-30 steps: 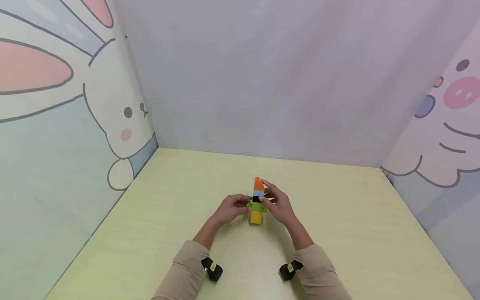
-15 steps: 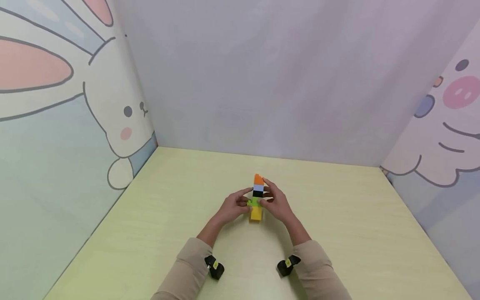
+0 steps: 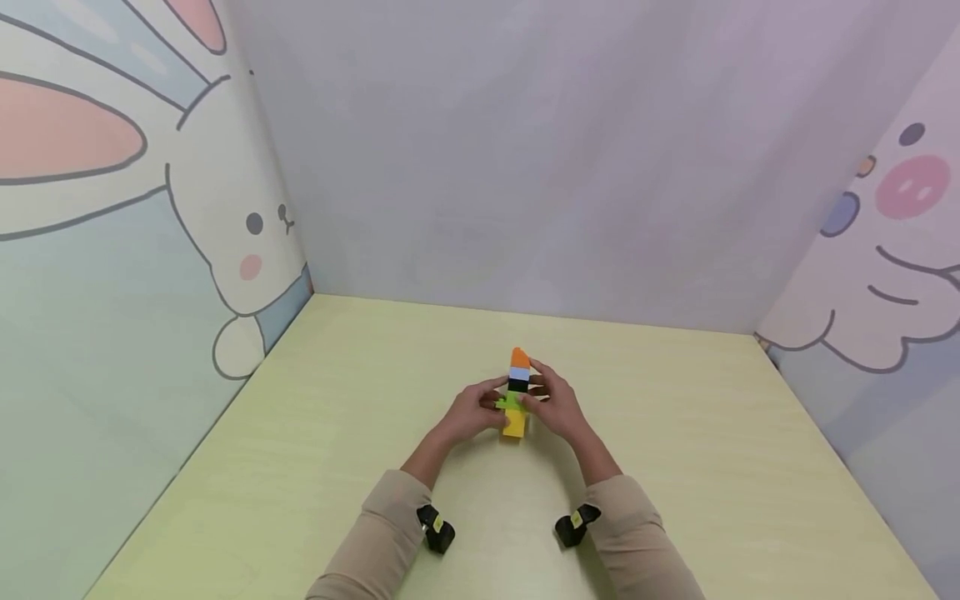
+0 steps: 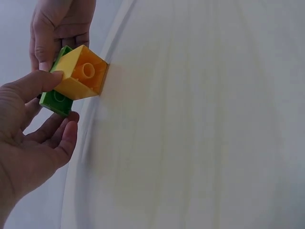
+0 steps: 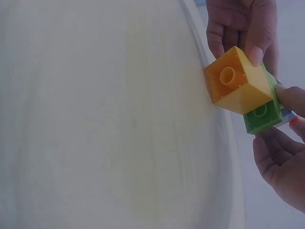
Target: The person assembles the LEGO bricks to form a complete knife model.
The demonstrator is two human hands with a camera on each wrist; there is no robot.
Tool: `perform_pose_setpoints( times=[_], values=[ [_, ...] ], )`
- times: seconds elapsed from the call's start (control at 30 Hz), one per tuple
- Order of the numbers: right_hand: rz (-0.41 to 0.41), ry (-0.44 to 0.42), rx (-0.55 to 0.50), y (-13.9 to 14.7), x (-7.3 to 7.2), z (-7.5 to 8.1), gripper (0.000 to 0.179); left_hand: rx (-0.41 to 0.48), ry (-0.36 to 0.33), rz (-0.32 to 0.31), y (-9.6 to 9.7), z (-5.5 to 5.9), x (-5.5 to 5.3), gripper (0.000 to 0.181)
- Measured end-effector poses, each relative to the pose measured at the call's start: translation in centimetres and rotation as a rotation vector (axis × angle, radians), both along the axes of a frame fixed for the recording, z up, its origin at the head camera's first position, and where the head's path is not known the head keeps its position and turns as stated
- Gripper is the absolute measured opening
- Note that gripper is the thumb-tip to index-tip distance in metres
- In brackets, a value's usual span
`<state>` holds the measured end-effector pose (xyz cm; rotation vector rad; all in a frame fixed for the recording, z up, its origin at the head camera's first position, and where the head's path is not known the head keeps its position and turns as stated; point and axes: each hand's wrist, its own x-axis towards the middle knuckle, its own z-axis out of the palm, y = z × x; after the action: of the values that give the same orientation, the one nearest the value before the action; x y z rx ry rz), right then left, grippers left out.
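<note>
A stack of toy building bricks stands between my hands in the head view. From the top come an orange sloped brick, a light blue brick, a black brick, a wider green brick and a yellow brick. My left hand holds the lower part, its thumb on the yellow brick. With its thumb at the green brick, my right hand grips the other side. The yellow brick's hollow underside faces the left wrist camera, and part of the green brick's underside shows too.
A pale yellow table spreads around the hands. Behind it rises a plain grey-white curtain. Cartoon-printed panels stand at both sides. A small black device is strapped at each cuff.
My left thumb has come onto the yellow brick, and the left index finger has risen beside the stack. The right thumb has dropped from the black brick to the green. The stack sits slightly higher in view.
</note>
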<state>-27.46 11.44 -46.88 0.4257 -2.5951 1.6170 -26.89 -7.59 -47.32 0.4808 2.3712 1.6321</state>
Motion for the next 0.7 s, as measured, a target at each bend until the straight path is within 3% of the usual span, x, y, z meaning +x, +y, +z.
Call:
perform_pose_setpoints(
  times=[0.13,0.37,0.7],
  values=[
    [-0.029,-0.038,-0.014,0.2,-0.1,-0.2,0.063,-0.042,0.041,-0.016,0.4,0.1,-0.1,0.067],
    [-0.068,-0.119,-0.061,0.8,-0.5,-0.6,0.061,-0.027,0.003,-0.039,1.3,0.0,-0.6,0.063],
    [-0.064,-0.195,-0.108,1.9,-1.1,-1.0,0.059,-0.019,0.017,-0.03,2.4,-0.8,-1.0,0.058]
  ],
)
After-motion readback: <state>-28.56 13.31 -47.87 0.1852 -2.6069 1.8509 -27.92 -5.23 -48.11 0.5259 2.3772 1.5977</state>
